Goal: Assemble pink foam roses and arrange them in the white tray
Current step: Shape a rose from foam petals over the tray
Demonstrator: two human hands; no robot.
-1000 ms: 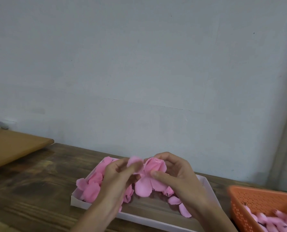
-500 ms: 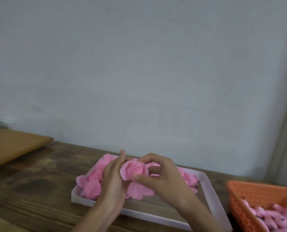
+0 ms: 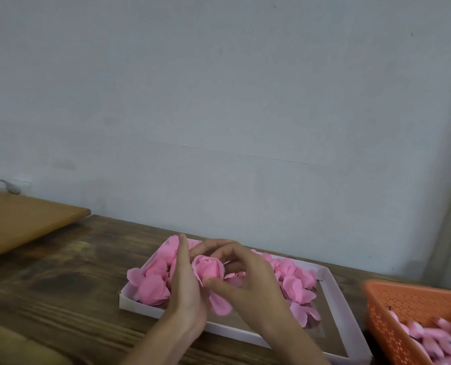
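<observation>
Left hand flat against pink rose, right hand pinching it, over crowded left end of white tray, orange basket just beside its right rim

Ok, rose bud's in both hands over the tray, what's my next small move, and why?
Probably fold the drooping petal up against the rose bud: it hangs loose below, while your right hand pinches the bud's base and your left hand lies flat alongside.
</observation>
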